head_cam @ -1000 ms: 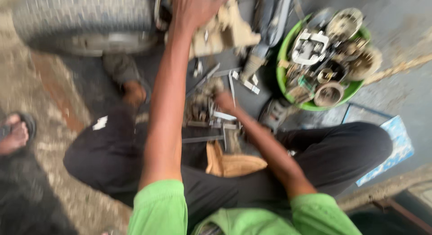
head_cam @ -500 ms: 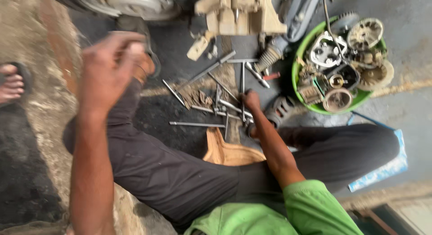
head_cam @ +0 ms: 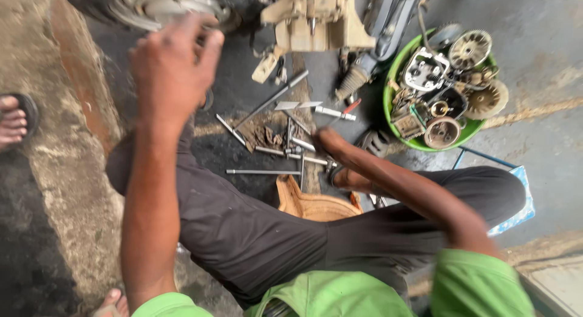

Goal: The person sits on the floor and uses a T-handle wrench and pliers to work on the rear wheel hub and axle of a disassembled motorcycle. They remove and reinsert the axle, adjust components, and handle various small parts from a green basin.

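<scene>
Floor wrenching, tools scattered everywhere

Left hand [head_cam: 173, 71] up around 11 o'clock, blurry, fingers loosely curled, gripping nothing visible. Right hand [head_cam: 331, 148] down near centre on the metal rods and sockets [head_cam: 285, 150], grip impossible to tell through the blur. Green bowl [head_cam: 396, 86] of engine parts [head_cam: 446, 80] sat at 2 o'clock, tan engine casing [head_cam: 316, 16] at 12, wheel [head_cam: 152, 4] at 11.

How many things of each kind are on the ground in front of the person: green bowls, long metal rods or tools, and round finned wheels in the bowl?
Green bowl: 1
Long metal rods or tools, such as the rod near the right hand: about 7, some overlapping and blurred
Round finned wheels in the bowl: 2
Total: about 10
</scene>
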